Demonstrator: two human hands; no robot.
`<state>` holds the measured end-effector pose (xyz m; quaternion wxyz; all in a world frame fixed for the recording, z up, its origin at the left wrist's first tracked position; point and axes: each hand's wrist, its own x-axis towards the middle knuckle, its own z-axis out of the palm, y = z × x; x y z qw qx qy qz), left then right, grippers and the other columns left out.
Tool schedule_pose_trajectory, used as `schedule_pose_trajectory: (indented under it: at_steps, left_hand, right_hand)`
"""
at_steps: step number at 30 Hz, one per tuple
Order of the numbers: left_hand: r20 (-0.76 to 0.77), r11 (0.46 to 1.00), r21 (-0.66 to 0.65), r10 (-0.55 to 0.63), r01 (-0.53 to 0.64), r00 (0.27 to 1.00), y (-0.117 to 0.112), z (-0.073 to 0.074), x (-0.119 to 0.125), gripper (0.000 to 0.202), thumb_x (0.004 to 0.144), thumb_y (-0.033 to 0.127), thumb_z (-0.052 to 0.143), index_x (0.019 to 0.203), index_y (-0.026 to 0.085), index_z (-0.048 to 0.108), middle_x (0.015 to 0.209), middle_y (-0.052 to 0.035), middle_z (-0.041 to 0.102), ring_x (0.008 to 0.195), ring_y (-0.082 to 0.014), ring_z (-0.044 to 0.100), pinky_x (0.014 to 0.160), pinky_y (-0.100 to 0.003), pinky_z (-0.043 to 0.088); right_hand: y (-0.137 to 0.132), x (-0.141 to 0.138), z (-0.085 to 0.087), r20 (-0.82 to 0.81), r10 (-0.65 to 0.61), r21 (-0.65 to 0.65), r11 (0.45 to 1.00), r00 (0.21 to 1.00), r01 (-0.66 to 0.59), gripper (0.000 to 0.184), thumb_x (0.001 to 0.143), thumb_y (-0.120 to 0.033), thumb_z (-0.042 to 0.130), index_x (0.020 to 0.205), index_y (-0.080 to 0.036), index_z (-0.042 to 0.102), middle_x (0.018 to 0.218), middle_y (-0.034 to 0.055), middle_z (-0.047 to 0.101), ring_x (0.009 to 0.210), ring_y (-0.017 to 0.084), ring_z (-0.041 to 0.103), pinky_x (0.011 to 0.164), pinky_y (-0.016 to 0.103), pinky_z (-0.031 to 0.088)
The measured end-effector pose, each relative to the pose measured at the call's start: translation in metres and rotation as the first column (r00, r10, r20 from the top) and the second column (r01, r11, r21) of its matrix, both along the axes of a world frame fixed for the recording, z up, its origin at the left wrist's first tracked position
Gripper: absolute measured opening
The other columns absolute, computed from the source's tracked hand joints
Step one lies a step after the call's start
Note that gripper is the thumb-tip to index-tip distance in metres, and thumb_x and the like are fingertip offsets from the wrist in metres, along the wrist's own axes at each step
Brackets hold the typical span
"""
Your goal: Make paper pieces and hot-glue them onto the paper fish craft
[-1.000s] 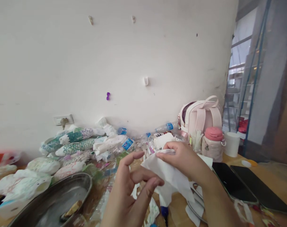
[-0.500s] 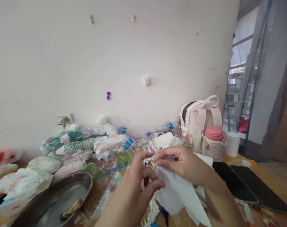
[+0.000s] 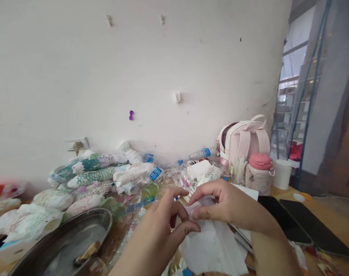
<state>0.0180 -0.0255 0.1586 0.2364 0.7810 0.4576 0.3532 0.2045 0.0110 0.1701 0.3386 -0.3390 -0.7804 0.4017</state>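
A thin white sheet of tissue paper (image 3: pixel 213 249) hangs over the near middle of the table. My right hand (image 3: pixel 220 203) has thumb and forefinger closed on its top edge, where the paper bunches up. On the left side of the sheet is my left hand (image 3: pixel 171 218), its fingers curved and apart with nothing visible between them. That thumb overlaps the sheet's left edge; whether it touches cannot be made out. Behind the hands lie white paper-wrapped shapes (image 3: pixel 197 168) and small bits.
A dark metal basin (image 3: pixel 59 245) stands front left. Several fish-like wrapped bottles (image 3: pixel 92 176) are heaped behind it, beside clear plastic bottles (image 3: pixel 155 173). A pink backpack (image 3: pixel 244 140), a pink-lidded jar (image 3: pixel 259 172), a white cup (image 3: pixel 282 174) and a dark tablet (image 3: pixel 318 226) lie right.
The tissue paper has shifted left and now spreads flatter below the hands. My right hand's wrist has bent more, with its fingers bunching the top edge. My left hand is nearly still.
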Motion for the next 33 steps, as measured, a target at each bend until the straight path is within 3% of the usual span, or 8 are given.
schedule_pose_trajectory:
  at_steps: [3,6,9,13,16,19,27,33]
  left_hand:
    - [0.062,0.984,0.158,0.068,-0.077,0.996,0.004,-0.005,-0.003,0.027,0.08,0.032,0.058,0.105,0.029,0.048,0.077,0.0021,0.063,0.071,-0.0175,0.058,0.064,-0.028,0.046]
    - [0.189,0.925,0.282,0.206,-0.254,0.96,0.009,-0.01,-0.004,0.052,0.072,0.039,0.067,0.116,0.029,0.041,0.117,-0.0081,0.055,0.104,-0.0257,0.054,0.083,-0.04,0.046]
    - [0.341,0.952,0.178,0.176,-0.248,0.923,0.014,-0.011,-0.004,0.075,0.063,0.039,0.074,0.123,0.029,0.031,0.133,-0.0133,0.042,0.119,-0.0312,0.046,0.09,-0.045,0.043]
    - [0.509,0.989,-0.144,0.104,-0.035,0.854,0.019,-0.006,-0.002,0.074,0.061,0.034,0.076,0.121,0.029,0.033,0.104,-0.0067,0.064,0.093,-0.0242,0.062,0.074,-0.034,0.05]
    - [0.555,0.951,-0.292,0.084,0.099,0.827,0.023,-0.004,0.0,0.044,0.064,0.034,0.075,0.102,0.024,0.054,0.075,0.0019,0.066,0.066,-0.0148,0.061,0.059,-0.023,0.047]
    - [0.589,0.937,-0.307,0.052,0.164,0.807,0.027,-0.005,0.002,0.022,0.065,0.034,0.074,0.08,0.019,0.067,0.068,0.0018,0.066,0.064,-0.0127,0.059,0.06,-0.021,0.045]
    - [0.638,0.905,-0.374,0.092,0.203,0.765,0.032,-0.007,0.003,0.025,0.064,0.034,0.075,0.084,0.019,0.072,0.07,0.0006,0.07,0.067,-0.014,0.06,0.063,-0.022,0.045]
    - [0.643,0.907,-0.38,0.119,0.181,0.757,0.036,-0.009,0.004,0.02,0.063,0.033,0.074,0.075,0.017,0.071,0.066,0.0007,0.069,0.063,-0.0141,0.059,0.061,-0.023,0.044]
  right_hand:
    - [0.0,-0.002,0.002,-0.028,-0.074,0.009,0.997,0.997,0.075,0.015,0.07,-0.034,0.073,0.082,-0.025,0.073,0.076,-0.004,0.069,0.073,0.012,0.059,0.064,0.02,0.042]
    - [0.001,-0.003,0.002,-0.1,-0.159,-0.008,0.987,0.982,0.159,0.013,0.07,-0.033,0.073,0.08,-0.026,0.072,0.078,-0.0045,0.069,0.072,0.012,0.059,0.061,0.019,0.042]
    - [0.003,-0.002,0.002,-0.178,-0.185,0.019,0.981,0.966,0.191,0.011,0.07,-0.033,0.072,0.079,-0.026,0.072,0.077,-0.0054,0.068,0.068,0.01,0.057,0.056,0.018,0.04]
    - [0.003,-0.002,0.003,-0.247,-0.163,0.013,0.985,0.955,0.172,0.01,0.072,-0.032,0.07,0.077,-0.023,0.07,0.07,-0.0053,0.065,0.058,0.008,0.053,0.048,0.018,0.036]
    - [0.004,-0.004,0.002,-0.232,-0.199,0.029,0.977,0.952,0.212,0.007,0.073,-0.029,0.069,0.077,-0.024,0.068,0.071,-0.0061,0.064,0.06,0.008,0.052,0.051,0.018,0.036]
    - [0.007,-0.005,0.0,-0.193,-0.248,0.061,0.963,0.949,0.264,0.007,0.073,-0.029,0.068,0.08,-0.026,0.068,0.074,-0.0062,0.064,0.066,0.01,0.054,0.057,0.02,0.038]
    - [0.013,-0.011,-0.002,-0.125,-0.341,0.147,0.922,0.932,0.357,0.009,0.073,-0.03,0.067,0.082,-0.027,0.067,0.08,-0.005,0.066,0.074,0.014,0.058,0.065,0.024,0.041]
    - [0.013,-0.01,-0.006,-0.097,-0.429,0.19,0.878,0.898,0.44,0.01,0.074,-0.03,0.065,0.083,-0.026,0.066,0.083,-0.0023,0.068,0.074,0.018,0.06,0.068,0.029,0.045]
